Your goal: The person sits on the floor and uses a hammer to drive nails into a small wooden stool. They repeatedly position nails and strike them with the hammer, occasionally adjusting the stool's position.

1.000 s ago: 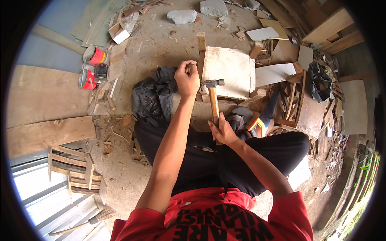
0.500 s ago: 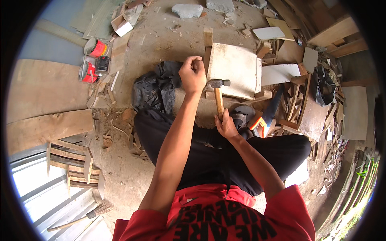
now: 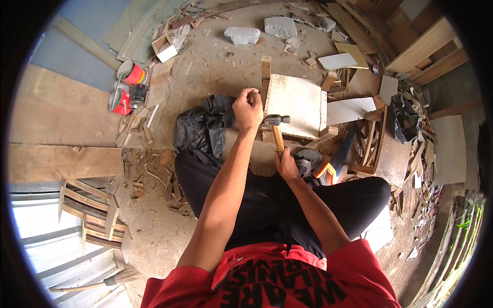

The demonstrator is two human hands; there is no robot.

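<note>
A claw hammer [image 3: 278,136] with a dark head and wooden handle is gripped low on its handle by my right hand [image 3: 286,165]. Its head is over the near left part of a pale wooden panel [image 3: 295,105], which lies on a low wooden frame or stool. My left hand [image 3: 248,109] is closed with curled fingers just left of the panel's edge. Whatever it may hold is hidden or too small to make out. Behind it an upright wooden post [image 3: 265,66] rises at the panel's far left corner.
Black plastic [image 3: 203,123] lies left of the panel. A handsaw with an orange handle [image 3: 326,173] rests to the right, near my knee. Paint cans [image 3: 132,73] stand at the left. Stone blocks [image 3: 280,27] lie at the back, and wood scraps [image 3: 372,136] crowd the right.
The whole scene sits lower in the picture as the head view has tilted. Both hands keep nearly the same place beside the panel, with the hammer still in the right one.
</note>
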